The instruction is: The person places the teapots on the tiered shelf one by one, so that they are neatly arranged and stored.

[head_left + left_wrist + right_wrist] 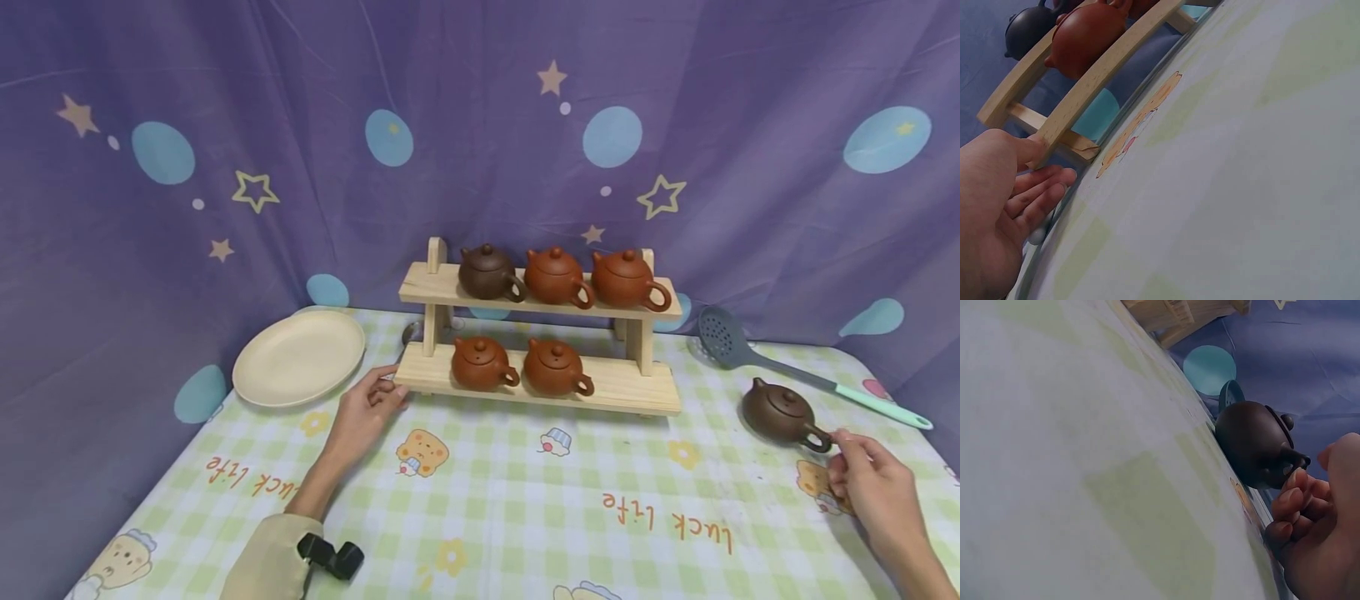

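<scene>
My left hand point(370, 408) grips the left end of a two-tier wooden display rack point(630, 392) at its lower board, thumb above and fingers below the edge. On the lower board sit two reddish-brown teapots, one left point(480, 367) and one right point(553, 368). The upper board carries a dark brown teapot point(486, 275) and two reddish-brown teapots point(552, 277). Far to the right, another dark brown teapot point(778, 414) stands upright on the table. The fingertips of my right hand point(873, 483) are at its handle point(1294, 464), fingers curled.
A cream oval plate point(298, 358) lies left of the rack. Behind the right teapot lies a slotted spoon point(787, 367) with a mint handle. A metal spoon point(409, 332) is partly hidden behind the rack. A checked cloth point(510, 492) covers the table; a purple curtain point(480, 200) hangs behind.
</scene>
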Demonstrator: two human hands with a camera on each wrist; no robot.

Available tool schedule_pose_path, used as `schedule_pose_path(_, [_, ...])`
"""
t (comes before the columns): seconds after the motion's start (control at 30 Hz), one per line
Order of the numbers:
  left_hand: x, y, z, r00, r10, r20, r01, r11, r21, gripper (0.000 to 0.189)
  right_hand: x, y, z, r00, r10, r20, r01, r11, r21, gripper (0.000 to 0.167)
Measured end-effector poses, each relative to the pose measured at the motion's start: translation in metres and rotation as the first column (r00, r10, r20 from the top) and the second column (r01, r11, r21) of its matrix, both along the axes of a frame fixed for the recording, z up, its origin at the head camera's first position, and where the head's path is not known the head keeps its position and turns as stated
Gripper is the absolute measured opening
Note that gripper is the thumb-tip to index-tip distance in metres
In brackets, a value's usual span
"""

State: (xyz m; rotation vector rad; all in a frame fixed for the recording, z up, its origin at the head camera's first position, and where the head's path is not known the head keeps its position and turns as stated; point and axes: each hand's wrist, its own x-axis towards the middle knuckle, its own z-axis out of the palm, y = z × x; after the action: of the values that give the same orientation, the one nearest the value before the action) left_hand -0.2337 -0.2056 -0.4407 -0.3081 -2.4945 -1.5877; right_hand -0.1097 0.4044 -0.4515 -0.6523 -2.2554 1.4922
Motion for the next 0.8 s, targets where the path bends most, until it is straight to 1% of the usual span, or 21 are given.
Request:
schedule_pose_path(0.1, [-0.0004,-0.0001,-0.0002,1.000,-0.002,-0.003,0.002,1.000,0.002,0.044,0.0000,0.0011,-0.0012,1.000,0.022,0.013,-0.022,1.000,-0.002,0.033])
schedule_pose_path(0.17, [-0.0006,-0.0003,-0.0004,1.000,-0.001,-0.003,0.001,1.000,0.005,0.044,-0.0003,0.0012,0.0000,0.998,0.048,0.029,-0.049,0.998,0.034,0.038])
schedule_pose_path(0.23, [-0.0009,-0.0006,-0.0010,1.000,-0.001,-0.007,0.001,1.000,0.003,0.045,-0.0003,0.0015,0.0009,0.995,0.096,0.041,-0.099,0.992,0.073,0.043])
schedule_pose_path(0.33, [-0.0004,-0.0006,-0.0010,1.000,-0.002,-0.006,0.002,1.000,0.006,0.045,-0.0008,0.0025,0.0012,0.984,0.173,0.047,-0.177,0.976,0.130,0.047])
schedule_pose_path(0.4, [0.0000,-0.0007,-0.0005,1.000,-0.007,-0.006,0.007,1.000,0.009,0.046,-0.0010,0.0026,0.0008,0.978,0.204,0.042,-0.207,0.969,0.137,0.046])
schedule_pose_path(0.5, [0.0013,-0.0005,0.0005,1.000,-0.012,-0.002,0.012,1.000,0.021,0.046,-0.0016,0.0016,0.0002,0.979,0.202,0.041,-0.206,0.967,0.149,0.048])
schedule_pose_path(0.57, [0.0016,-0.0006,0.0010,1.000,-0.012,-0.002,0.012,1.000,0.025,0.046,-0.0023,0.0007,0.0002,0.982,0.184,0.052,-0.190,0.969,0.160,0.050])
schedule_pose_path(0.67, [0.0011,-0.0008,0.0008,1.000,-0.008,-0.002,0.008,1.000,0.020,0.045,-0.0035,-0.0006,0.0013,0.986,0.140,0.091,-0.156,0.965,0.211,0.054])
schedule_pose_path(0.8, [0.0000,-0.0010,-0.0006,1.000,-0.004,0.003,0.004,1.000,0.003,0.045,-0.0042,-0.0019,0.0029,0.987,0.092,0.131,-0.126,0.951,0.284,0.058])
